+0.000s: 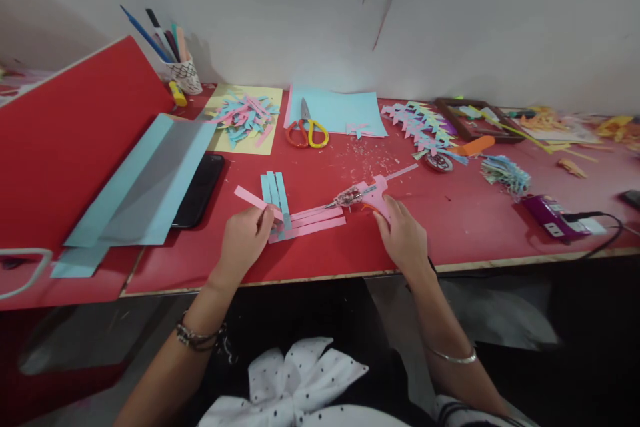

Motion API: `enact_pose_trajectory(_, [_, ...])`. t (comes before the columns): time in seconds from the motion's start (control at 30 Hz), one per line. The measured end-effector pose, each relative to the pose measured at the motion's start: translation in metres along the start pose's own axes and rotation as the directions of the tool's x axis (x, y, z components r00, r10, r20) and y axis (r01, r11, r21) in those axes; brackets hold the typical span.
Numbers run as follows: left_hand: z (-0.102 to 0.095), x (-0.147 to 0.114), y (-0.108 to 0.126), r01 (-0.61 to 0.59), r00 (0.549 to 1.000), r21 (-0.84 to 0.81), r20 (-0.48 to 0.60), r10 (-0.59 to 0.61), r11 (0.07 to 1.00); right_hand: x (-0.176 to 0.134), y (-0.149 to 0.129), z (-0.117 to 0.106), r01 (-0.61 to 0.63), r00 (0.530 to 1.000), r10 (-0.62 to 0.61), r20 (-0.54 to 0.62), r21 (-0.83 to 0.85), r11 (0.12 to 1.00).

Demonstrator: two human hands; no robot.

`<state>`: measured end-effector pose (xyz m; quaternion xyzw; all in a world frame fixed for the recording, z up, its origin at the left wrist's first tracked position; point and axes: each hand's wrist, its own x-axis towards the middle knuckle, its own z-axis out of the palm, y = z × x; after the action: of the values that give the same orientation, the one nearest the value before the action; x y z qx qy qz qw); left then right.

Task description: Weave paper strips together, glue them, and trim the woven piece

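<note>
My right hand [403, 232] is wrapped round the grip of a pink glue gun [376, 199], its nozzle pointing left over the paper strips. A glue stick [402, 172] pokes out of the gun's back end. Between thumb and fingers, my left hand [246, 237] pinches a pink paper strip [253, 197], whose free end sticks up to the left. Beneath and beside it, blue paper strips [276, 193] run away from me and cross pink strips [320, 222] that lie to the right. My left fingers hide part of the crossing.
Scissors [307, 130] lie partly on blue paper sheets [340, 107]. A pile of paper scraps [247, 117] sits on a yellow sheet. On the left are a black phone [200, 192], large blue paper [145, 193] and a pen cup [185, 75]. A purple power box [554, 217] stands right.
</note>
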<state>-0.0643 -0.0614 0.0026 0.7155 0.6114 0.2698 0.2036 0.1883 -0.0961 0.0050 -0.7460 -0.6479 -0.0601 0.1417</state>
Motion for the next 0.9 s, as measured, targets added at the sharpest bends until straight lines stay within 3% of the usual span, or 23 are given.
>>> enact_pose_trajectory(0.53, [-0.002,0.000,0.003,-0.002,1.000,-0.020,-0.003,0.002,1.000,0.004,0.020,-0.008,-0.051,0.998,0.051,-0.047,0.009,0.999])
enact_pose_trajectory(0.7, [-0.001,-0.001,0.003,0.000,1.000,-0.010,0.010,0.000,1.000,0.019,0.031,-0.006,-0.106,0.990,0.107,-0.086,0.017,0.994])
enact_pose_trajectory(0.9, [0.000,-0.001,0.001,-0.034,0.999,0.032,0.006,0.034,0.999,0.047,0.024,-0.018,-0.174,0.983,0.180,0.040,-0.122,0.977])
